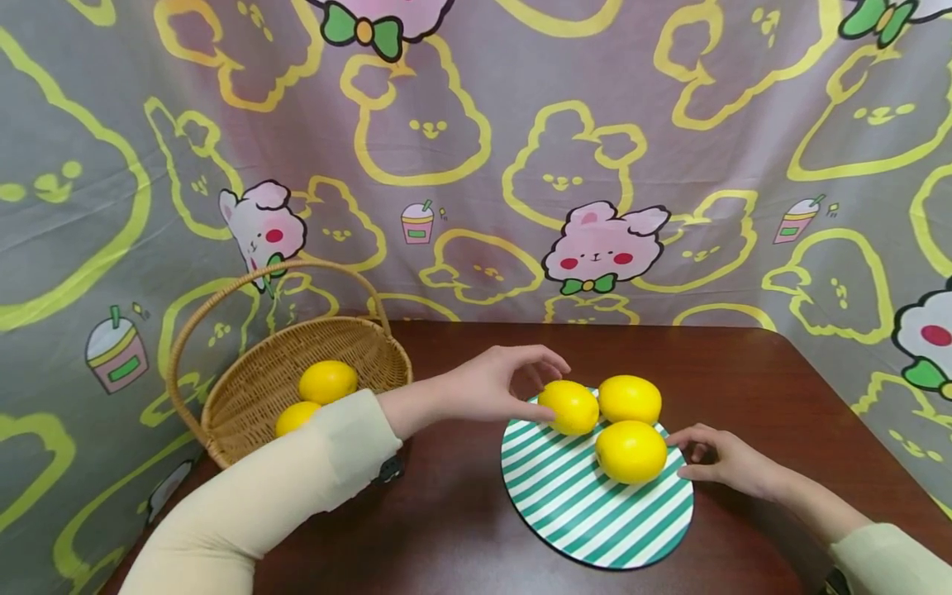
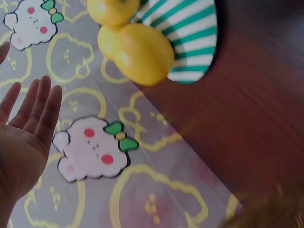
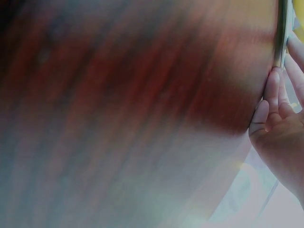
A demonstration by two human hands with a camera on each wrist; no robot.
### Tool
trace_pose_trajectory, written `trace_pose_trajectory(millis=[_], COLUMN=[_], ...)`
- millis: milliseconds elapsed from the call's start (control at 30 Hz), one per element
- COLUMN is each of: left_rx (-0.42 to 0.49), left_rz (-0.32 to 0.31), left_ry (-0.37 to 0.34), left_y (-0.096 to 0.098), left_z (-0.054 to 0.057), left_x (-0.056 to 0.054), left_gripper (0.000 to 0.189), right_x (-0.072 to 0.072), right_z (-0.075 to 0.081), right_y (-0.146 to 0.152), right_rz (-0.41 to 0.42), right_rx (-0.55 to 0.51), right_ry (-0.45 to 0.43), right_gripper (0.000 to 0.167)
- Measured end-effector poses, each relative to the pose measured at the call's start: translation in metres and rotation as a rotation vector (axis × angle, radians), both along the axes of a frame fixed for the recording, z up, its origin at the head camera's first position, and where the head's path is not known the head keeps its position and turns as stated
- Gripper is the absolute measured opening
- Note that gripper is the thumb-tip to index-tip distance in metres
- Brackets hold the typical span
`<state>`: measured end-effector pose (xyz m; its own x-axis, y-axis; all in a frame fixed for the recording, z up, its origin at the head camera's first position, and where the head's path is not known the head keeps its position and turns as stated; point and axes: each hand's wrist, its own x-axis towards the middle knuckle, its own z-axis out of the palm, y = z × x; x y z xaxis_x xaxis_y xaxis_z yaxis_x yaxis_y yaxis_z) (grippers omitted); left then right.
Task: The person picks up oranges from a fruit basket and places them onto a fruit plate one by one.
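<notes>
Three yellow lemons sit close together on a round board with green and white stripes (image 1: 580,512). My left hand (image 1: 494,384) is at the left lemon (image 1: 571,408), thumb and fingers spread apart around its left side; in the left wrist view that hand (image 2: 23,142) has its fingers extended, away from the fruit. Behind lies the far lemon (image 1: 630,399), and in front the near lemon (image 1: 630,452). My right hand (image 1: 732,463) is at the board's right edge, fingers loosely bent beside the near lemon. In the right wrist view its fingertips (image 3: 271,83) meet the board's rim.
A wicker basket (image 1: 245,397) with a tall handle stands at the left, two lemons (image 1: 328,382) visible in it, partly hidden by my left sleeve (image 1: 327,454). A patterned curtain (image 1: 461,107) hangs behind the dark wooden table (image 1: 446,529) and along its sides.
</notes>
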<state>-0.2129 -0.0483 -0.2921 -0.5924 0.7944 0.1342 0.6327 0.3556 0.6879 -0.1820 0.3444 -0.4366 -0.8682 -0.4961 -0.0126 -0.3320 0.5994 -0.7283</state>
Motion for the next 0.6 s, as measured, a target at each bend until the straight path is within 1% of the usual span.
trace_pose_trajectory(millis=[133,267,433,533,600], left_rx=[-0.023,-0.021,0.001,0.010,0.019], left_rz=[0.054,0.097,0.149,0.186,0.207], left_ry=[0.069,0.113,0.108,0.113,0.122], left_y=[-0.022,-0.048,-0.081,-0.100,-0.112], left_z=[0.007,0.013,0.019,0.022,0.023], left_x=[0.003,0.006,0.010,0.010,0.009], left_gripper=[0.050,0.050,0.048,0.048,0.047], right_x=[0.000,0.001,0.001,0.000,0.000], right_z=[0.000,-0.001,-0.001,0.000,0.000], right_y=[0.000,0.000,-0.001,-0.001,0.000], right_rz=[0.003,0.003,-0.006,-0.007,-0.001], right_rx=[-0.004,-0.008,-0.011,-0.011,-0.011], right_ry=[0.008,-0.008,-0.033,-0.027,-0.016], right_gripper=[0.039,0.039,0.041,0.041,0.040])
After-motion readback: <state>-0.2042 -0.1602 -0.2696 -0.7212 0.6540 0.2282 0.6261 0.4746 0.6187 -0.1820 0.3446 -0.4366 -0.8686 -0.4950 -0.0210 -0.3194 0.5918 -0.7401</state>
